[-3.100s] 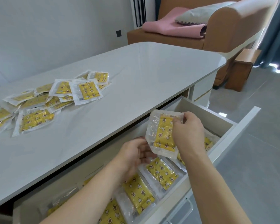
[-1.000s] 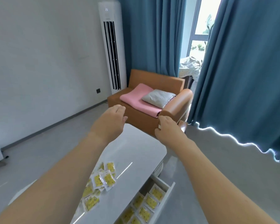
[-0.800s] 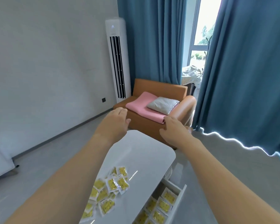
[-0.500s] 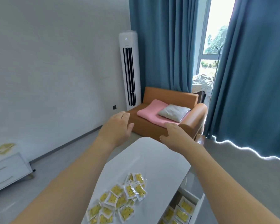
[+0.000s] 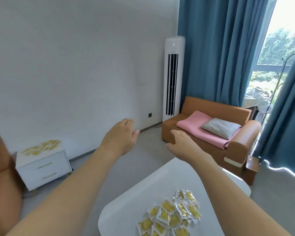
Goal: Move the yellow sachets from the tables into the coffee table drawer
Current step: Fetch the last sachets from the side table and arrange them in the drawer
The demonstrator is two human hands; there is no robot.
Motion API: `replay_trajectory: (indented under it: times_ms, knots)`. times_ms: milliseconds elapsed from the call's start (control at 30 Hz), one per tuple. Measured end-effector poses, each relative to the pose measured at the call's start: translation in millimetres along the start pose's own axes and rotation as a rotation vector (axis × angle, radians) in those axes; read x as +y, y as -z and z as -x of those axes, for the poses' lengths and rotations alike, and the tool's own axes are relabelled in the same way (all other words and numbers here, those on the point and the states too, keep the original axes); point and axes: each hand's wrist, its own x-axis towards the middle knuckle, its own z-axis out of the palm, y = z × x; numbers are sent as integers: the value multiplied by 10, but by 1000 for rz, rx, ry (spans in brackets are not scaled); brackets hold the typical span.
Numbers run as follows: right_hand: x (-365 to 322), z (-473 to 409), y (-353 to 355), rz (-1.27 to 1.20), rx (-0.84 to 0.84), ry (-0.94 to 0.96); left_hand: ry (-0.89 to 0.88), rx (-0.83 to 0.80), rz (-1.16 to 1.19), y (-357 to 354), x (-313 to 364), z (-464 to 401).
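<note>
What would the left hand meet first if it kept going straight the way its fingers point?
Probably nothing close. The left hand is open and empty, fingers pointing up and away over bare floor toward the white wall near its baseboard. The way looks free until that wall, though depth is hard to judge from one view.

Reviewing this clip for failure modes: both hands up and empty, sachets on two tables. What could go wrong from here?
1. The left hand and right hand hold nothing and the view is lifted off the sachet pile on the coffee table, so a reach now would be poorly sighted.
2. The pile overlaps loosely; a grab may scatter some.
3. More sachets lie on the white side cabinet across the room, easy to overlook.
</note>
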Motion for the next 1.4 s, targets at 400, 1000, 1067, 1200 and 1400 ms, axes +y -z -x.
replay_trajectory:
  times_ms: [400,1000,1067,1200,1400]
  knots:
    - [-1943,-983,-1105,-25,-46,41,117,-15,-2,426,-2454,-304]
    - [-3861,-3977,-2507,-123,-58,118,129,3,-40,308,-5603,-2312]
    - [-4235,-4313,-2805,-120,-80,142,160,7,-33,303,-6136,-2470]
    - [-5022,-4981,-3446,-126,-106,179,208,-9,-42,262,-7313,-2742]
    - [-6205,-5991,-4244,-123,-174,183,296,-60,-30,396,-9068,-3214]
